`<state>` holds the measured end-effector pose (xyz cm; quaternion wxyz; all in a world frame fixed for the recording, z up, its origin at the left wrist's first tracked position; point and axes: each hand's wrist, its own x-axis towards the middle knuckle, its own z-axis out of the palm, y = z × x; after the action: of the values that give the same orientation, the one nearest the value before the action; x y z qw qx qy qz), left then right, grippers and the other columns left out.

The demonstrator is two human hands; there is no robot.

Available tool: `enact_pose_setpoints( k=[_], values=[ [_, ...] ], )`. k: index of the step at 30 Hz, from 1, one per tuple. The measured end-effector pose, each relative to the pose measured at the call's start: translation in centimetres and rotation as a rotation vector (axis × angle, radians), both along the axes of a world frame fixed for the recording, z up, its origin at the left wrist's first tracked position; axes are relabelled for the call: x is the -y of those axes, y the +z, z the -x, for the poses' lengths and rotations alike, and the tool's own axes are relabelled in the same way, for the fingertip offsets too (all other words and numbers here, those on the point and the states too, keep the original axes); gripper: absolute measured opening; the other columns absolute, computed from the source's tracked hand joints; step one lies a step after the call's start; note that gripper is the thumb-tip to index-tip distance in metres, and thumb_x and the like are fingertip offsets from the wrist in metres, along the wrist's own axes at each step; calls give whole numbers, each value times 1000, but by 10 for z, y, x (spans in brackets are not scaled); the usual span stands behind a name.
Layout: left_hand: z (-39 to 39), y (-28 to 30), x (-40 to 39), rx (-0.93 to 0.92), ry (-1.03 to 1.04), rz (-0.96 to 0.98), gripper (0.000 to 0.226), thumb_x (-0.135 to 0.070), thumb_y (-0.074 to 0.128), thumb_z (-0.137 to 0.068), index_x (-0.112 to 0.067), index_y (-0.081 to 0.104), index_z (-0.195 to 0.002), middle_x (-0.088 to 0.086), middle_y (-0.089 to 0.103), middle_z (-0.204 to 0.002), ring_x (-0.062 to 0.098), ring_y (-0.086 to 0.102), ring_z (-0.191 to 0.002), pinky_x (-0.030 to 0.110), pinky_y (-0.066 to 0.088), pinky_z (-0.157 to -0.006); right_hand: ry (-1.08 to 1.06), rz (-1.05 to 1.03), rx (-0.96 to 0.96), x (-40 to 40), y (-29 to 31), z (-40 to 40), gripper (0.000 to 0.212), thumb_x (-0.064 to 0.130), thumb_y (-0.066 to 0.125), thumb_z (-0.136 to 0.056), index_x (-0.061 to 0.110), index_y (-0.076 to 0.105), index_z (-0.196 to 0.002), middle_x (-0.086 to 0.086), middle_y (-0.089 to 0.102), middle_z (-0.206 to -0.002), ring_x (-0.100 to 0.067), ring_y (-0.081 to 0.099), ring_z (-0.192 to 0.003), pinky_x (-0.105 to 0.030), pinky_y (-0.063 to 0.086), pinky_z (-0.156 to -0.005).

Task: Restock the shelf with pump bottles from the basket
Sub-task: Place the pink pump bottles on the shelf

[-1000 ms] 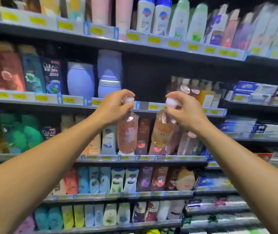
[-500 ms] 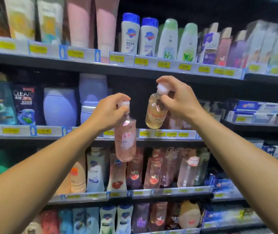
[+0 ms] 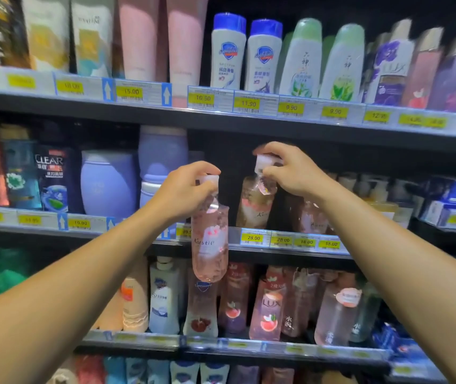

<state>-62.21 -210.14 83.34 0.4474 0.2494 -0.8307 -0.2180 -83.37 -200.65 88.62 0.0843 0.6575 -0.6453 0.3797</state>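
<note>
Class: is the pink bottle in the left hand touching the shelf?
Apart. The head view shows the pink bottle hanging from the left hand, its base in the air in front of the shelf.

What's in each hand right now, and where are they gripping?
Left hand holds a pink pump bottle by its white pump top. Right hand holds an amber pump bottle the same way.

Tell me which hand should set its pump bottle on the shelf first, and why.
Right. The right hand already holds its amber bottle at shelf level, over the gap. The left hand grips a pink bottle that hangs below the shelf edge and needs lifting first.
</note>
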Motion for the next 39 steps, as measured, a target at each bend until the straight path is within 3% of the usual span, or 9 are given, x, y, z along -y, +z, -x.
enact_pose_setpoints(
  k=[3,7,10,14,18,23,28,36,39],
  values=[
    [2,0,5,9,13,6,23,-38,58,-83,-30,67,-103,-12,68,-94,8,63,-82,25,46,-71,-104,16,-4,10,-2,-6,44,1,52,-87,18,61,-127,0,60,-129,-17,53,-121,-15,35,-92],
    [5,-1,11,14,33,9,18,-31,61,-90,-28,68,-106,-14,65,-90,5,60,-79,24,43,-70,-315,53,-152,25,-18,-17,13,18,49,-91,9,58,-93,-16,63,-98,-35,58,-96,-36,44,-75],
    [6,-1,14,18,25,9,17,-33,60,-91,-29,68,-106,-14,66,-94,7,61,-84,26,46,-72,-370,11,-135,35,-29,-24,28,40,55,-90,12,50,-89,-10,58,-90,-32,57,-88,-39,46,-71],
    [5,-2,17,9,-9,6,18,-30,59,-92,-28,68,-107,-12,66,-92,10,60,-82,28,46,-72,-404,107,-23,34,-46,-29,55,53,59,-83,17,44,-122,-10,49,-116,-34,50,-109,-44,46,-88],
    [1,-2,19,-4,-19,4,19,-27,59,-92,-27,68,-109,-9,67,-99,10,61,-86,28,48,-73,-347,392,153,21,-90,-41,89,40,71,-75,22,22,-146,-3,23,-145,-29,38,-127,-41,41,-97],
    [1,-5,18,9,-55,1,20,-22,57,-94,-23,67,-111,-5,65,-102,11,60,-86,24,44,-68,-446,254,89,29,-123,-52,87,38,71,-79,31,14,-144,3,14,-149,-32,51,-113,-44,51,-82],
    [3,-7,18,26,-80,-5,18,-24,58,-93,-25,67,-109,-7,63,-93,9,57,-79,25,44,-67,-499,200,97,32,-119,-49,81,33,68,-83,29,16,-144,0,22,-144,-34,56,-105,-39,47,-77],
    [3,-3,16,68,-70,33,17,-29,60,-89,-30,69,-104,-12,68,-94,8,63,-84,25,47,-68,-527,213,79,9,-118,-28,80,27,70,-82,27,20,-145,2,24,-145,-27,56,-104,-33,39,-74],
    [2,-3,16,65,-78,16,17,-29,60,-90,-29,69,-105,-10,68,-95,10,62,-83,26,46,-66,-588,245,-22,1,-115,-31,85,29,73,-77,23,23,-145,-2,21,-149,-30,46,-117,-36,43,-79]
  ],
)
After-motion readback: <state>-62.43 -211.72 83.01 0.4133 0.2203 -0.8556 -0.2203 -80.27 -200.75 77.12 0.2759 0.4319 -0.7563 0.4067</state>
